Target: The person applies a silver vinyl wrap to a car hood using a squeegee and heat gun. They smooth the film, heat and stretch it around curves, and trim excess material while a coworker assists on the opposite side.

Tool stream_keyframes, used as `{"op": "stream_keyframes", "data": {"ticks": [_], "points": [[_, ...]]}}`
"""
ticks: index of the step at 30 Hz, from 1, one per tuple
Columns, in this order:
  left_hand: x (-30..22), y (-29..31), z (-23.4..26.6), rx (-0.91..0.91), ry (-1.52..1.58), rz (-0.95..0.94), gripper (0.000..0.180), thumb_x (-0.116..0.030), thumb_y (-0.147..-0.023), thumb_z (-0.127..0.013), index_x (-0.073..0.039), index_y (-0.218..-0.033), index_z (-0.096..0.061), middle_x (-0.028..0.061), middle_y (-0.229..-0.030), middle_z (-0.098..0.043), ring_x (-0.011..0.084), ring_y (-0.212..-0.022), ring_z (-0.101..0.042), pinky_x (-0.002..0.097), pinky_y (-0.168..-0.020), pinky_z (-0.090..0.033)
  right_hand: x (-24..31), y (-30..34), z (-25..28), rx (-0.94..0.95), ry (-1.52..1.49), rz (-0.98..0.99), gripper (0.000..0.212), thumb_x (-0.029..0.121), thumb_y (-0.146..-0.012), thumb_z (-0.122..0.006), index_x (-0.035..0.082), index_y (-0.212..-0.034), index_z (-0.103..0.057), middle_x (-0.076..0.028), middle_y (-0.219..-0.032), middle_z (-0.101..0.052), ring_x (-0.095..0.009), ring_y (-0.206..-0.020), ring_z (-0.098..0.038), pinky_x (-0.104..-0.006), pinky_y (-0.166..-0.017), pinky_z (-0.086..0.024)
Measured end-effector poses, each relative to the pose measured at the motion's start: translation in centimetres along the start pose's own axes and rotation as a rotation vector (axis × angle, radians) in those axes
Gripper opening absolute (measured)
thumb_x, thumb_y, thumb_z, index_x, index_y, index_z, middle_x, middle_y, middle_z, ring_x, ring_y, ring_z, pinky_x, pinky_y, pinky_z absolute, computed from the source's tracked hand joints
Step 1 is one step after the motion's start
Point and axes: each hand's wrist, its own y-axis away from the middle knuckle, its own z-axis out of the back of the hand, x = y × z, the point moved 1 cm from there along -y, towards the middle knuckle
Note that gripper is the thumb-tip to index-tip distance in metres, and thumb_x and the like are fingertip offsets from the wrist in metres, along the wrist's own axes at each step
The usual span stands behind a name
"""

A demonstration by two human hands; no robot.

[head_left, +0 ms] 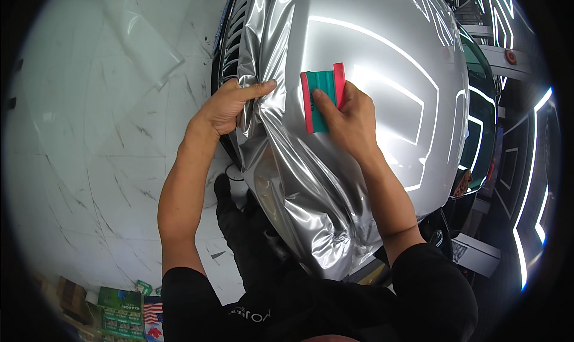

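A silver vinyl wrap film (311, 189) covers the car's hood (382, 49); it is smooth over the middle and bunched into loose folds along the front and near side. My left hand (236, 103) grips the gathered film at the front edge, thumb on top and fingers curled under it. In my right hand (353, 118) is a green squeegee (323, 100) with red edges, held thumb on top. The squeegee is at the smooth film, just right of the folds; whether its edge presses on the film, I cannot tell.
The car's dark grille (233, 43) lies left of the film, and its windshield (481, 103) is to the right. White marbled floor (119, 133) stretches on the left, with a clear sheet (149, 49) on it. Boxes (119, 315) stand at lower left; a white cabinet (475, 253) stands at right.
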Motion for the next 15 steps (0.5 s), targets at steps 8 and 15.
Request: {"op": "stream_keyframes", "data": {"ticks": [8, 15], "points": [[3.6, -2.4, -0.4, 0.014, 0.401, -0.049, 0.016, -0.013, -0.098, -0.067, -0.001, -0.108, -0.071, 0.0064, -0.093, -0.074, 0.0141, -0.075, -0.073, 0.029, -0.068, -0.063, 0.2, 0.2, -0.3, -0.04, -0.08, 0.0, 0.033, 0.031, -0.095, -0.073, -0.002, -0.092, -0.066, -0.016, -0.069, -0.068, -0.025, -0.061, -0.065, -0.037, -0.062, -0.051], [3.4, -2.1, -1.7, -0.071, 0.417, -0.121, 0.021, -0.021, -0.1, -0.068, -0.003, -0.111, -0.07, 0.004, -0.096, -0.073, 0.0125, -0.078, -0.072, 0.0287, -0.07, -0.061, -0.7, 0.3, -0.5, -0.045, -0.119, 0.014, 0.034, 0.03, -0.095, -0.073, -0.003, -0.092, -0.066, -0.015, -0.07, -0.068, -0.024, -0.061, -0.065, -0.0363, -0.062, -0.051]]}}
